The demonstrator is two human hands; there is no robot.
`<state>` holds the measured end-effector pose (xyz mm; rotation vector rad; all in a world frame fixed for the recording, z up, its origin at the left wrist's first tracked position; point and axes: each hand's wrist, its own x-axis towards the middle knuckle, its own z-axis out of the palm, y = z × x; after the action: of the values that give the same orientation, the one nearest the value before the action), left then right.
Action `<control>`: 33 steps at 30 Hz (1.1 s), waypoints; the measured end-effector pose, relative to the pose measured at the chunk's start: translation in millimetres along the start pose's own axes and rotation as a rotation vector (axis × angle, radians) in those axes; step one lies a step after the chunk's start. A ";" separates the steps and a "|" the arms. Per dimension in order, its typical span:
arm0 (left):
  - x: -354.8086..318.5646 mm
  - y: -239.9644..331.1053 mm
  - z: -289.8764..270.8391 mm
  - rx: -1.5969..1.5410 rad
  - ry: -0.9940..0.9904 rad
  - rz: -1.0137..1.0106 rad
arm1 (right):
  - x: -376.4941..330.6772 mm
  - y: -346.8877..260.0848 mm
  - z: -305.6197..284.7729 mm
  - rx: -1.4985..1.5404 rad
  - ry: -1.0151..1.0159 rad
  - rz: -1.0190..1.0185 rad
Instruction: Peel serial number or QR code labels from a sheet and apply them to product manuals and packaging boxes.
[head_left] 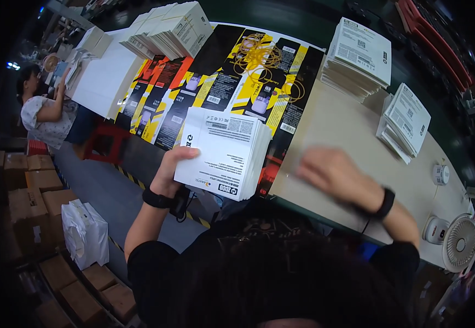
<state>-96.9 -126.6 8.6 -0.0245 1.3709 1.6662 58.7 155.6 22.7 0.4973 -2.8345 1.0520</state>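
In my left hand (171, 167) is a thick stack of white printed leaflets (221, 150), gripped along its left edge with the thumb on top. It is held over the near edge of the table. My right hand (333, 172), smeared by motion, hovers over the bare beige tabletop (325, 128) to the right of the stack; its fingers do not show clearly. Beyond the held stack, a loose heap of yellow rubber bands (258, 57) lies on yellow, black and red printed sheets (163, 117).
More leaflet stacks stand at the back left (193, 34), back right (360, 52) and right (407, 117). A small white round container (441, 174) and a fan (461, 244) sit far right. Leftward are a seated person (46, 112), a red stool (106, 145) and cardboard boxes (27, 210).
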 end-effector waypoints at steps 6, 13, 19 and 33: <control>-2.6 -10.9 9.3 -0.080 -0.087 0.151 | 97.0 41.8 -23.1 -0.219 0.240 0.046; -12.2 -11.7 17.0 0.044 -0.118 0.194 | 81.3 20.8 -25.2 -0.165 0.315 0.202; -6.4 16.7 45.0 0.385 -0.193 0.236 | 30.9 -1.1 -27.0 0.590 -0.037 0.344; 12.5 22.4 110.4 1.315 -0.343 0.938 | -22.4 -13.2 32.1 0.634 0.371 0.327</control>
<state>-61.6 -31.8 59.9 1.7668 2.0659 0.9674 85.5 131.6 2.3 -0.1411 -2.2602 1.8835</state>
